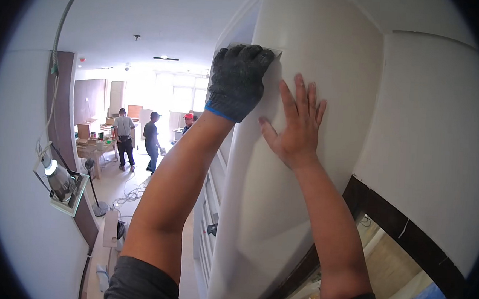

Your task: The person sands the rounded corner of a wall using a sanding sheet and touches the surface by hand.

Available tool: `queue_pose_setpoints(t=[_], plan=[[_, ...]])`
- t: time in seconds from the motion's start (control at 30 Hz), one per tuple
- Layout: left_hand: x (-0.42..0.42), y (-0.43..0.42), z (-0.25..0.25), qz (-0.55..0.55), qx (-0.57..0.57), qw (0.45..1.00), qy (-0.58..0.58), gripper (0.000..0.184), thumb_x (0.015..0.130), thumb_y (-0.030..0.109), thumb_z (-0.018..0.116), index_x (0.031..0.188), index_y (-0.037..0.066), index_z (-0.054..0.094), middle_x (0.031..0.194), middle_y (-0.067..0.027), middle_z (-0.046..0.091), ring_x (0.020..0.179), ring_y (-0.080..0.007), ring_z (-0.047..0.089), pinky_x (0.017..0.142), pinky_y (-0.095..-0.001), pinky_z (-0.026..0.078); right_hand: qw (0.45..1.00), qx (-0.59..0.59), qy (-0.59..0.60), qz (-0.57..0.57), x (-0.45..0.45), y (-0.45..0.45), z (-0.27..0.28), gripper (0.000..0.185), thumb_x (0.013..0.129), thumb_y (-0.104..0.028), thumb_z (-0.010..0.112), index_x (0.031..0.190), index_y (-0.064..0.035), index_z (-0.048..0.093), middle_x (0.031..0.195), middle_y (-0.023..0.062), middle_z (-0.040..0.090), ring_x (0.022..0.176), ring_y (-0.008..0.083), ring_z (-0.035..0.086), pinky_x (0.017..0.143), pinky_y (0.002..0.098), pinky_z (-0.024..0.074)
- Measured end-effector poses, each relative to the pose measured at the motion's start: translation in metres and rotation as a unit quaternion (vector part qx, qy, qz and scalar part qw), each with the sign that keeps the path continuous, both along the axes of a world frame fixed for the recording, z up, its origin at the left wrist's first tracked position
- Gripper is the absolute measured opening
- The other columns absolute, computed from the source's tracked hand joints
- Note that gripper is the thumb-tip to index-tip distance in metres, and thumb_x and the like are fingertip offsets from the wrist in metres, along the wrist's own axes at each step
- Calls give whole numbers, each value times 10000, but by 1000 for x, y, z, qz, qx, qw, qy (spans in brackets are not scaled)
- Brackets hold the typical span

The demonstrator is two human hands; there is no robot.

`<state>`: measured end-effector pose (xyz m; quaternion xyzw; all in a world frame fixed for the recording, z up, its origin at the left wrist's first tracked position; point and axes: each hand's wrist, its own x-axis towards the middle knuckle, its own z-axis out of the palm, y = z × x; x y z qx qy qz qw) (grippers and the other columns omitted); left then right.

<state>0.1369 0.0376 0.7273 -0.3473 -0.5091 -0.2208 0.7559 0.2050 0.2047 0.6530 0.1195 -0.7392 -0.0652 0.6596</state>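
Note:
My left hand, in a dark work glove with a blue cuff, is closed at the upper left edge of a pale, smooth wall panel. A thin, flat, blade-like piece sticks out past its knuckles; most of it is hidden by the glove. Bare and spread, my right hand lies flat against the panel, lower and to the right of the glove. Its fingers point up and hold nothing.
A work lamp hangs at the left wall, near a stand and floor cables. Several people are farther back, one beside a cluttered table. A dark-framed opening lies lower right.

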Motion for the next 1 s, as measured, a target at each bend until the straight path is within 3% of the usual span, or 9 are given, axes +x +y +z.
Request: queue_pose_setpoints(t=[1.0], plan=[[11, -3, 1, 5, -12, 1000, -23, 426, 784, -37, 616, 1162, 110, 746, 1137, -101, 751, 1078, -331, 693, 924, -472, 541, 1000, -4, 12, 10, -2, 0, -3, 968, 819, -406, 845, 1643, -236, 366, 1744, 115, 253, 1597, 445, 205, 1232, 755, 105]])
